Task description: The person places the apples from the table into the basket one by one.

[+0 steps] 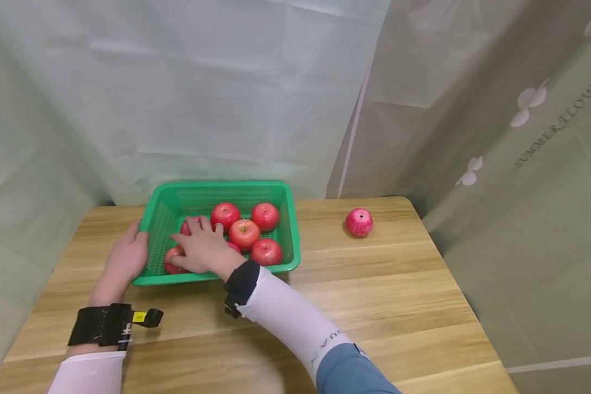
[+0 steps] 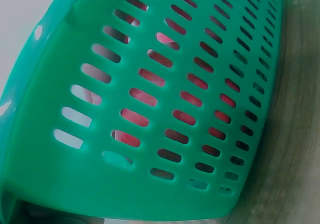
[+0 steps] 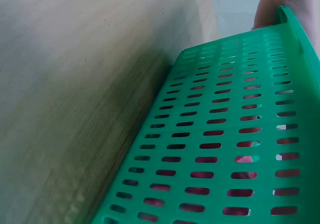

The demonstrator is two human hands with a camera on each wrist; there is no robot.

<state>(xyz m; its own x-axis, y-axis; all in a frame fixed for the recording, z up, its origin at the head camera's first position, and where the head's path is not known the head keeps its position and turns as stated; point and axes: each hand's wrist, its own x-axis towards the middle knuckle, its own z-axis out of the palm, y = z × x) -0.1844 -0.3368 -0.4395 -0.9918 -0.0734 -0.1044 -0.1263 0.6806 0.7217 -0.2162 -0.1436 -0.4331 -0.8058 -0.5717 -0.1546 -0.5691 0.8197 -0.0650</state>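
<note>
In the head view, a green plastic basket [image 1: 221, 186] holds several red apples [image 1: 244, 234]. My left hand [image 1: 128, 254] grips the basket's left rim. Inside the basket, my right hand [image 1: 204, 249] lies palm down with its fingers spread over fruit at the left. Under those fingers a red apple [image 1: 173, 260] shows near the front left corner, and another red fruit [image 1: 184, 228] is partly covered. Both wrist views look at the slotted basket wall [image 2: 150, 184] from outside, with red fruit showing through, so the fingertips' contact is hidden.
One streaky pink-red fruit [image 1: 359, 222] with a dark hollow on top, like a pomegranate, sits on the wooden table [image 1: 374, 295] right of the basket. Pale curtains [image 1: 226, 98] hang close behind the table and along both sides.
</note>
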